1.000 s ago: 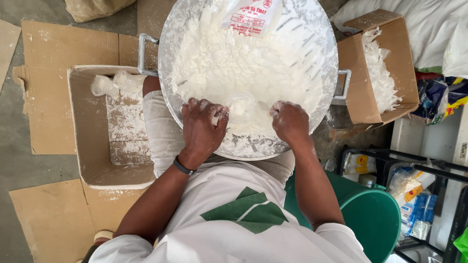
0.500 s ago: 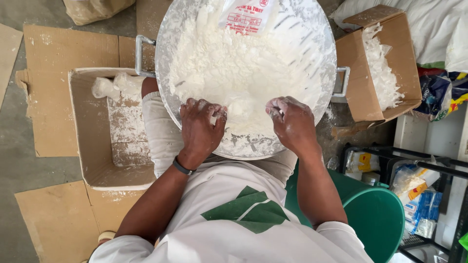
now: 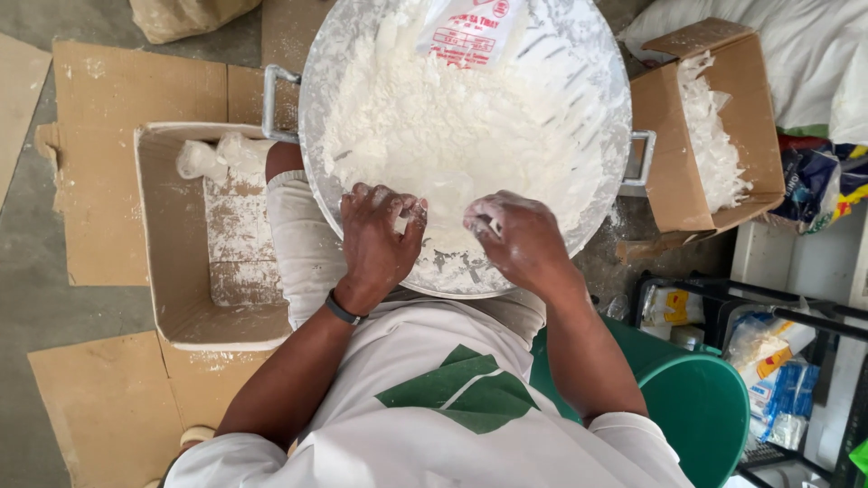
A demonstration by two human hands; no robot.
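Head view, only the one: looked straight down into a big round metal basin (image 3: 597,72) resting across the lap, thin shiny wall dusted white, a metal handle sticking out on each side. Was heaped with white powder (image 3: 452,126), soft and clumpy, piled thick toward the far side and scraped thin at the near rim, where bare metal showed through.

Left hand (image 3: 375,239) lay flat-ish on the near edge of the powder, fingers spread and slightly curled, tips pushed into the stuff. Not closed on anything. Right hand (image 3: 520,239) sat just beside it, fingers bent inward and pinched at a small clear plastic bag (image 3: 448,199) between both hands; couldn't really tell how firm that pinch was. Both hands coated in white dust. Powder heap sat right in front of the fingertips, touching them.

Also spotted a printed plastic bag (image 3: 470,32) lying on the powder at the far rim. Open cardboard box (image 3: 163,271) on the left, powder-smeared inside, with a couple of filled clear bags (image 3: 217,158) at its far end. Another cardboard box (image 3: 759,126) on the right, stuffed with crumpled clear plastic. Green bucket (image 3: 696,407) near the right elbow.
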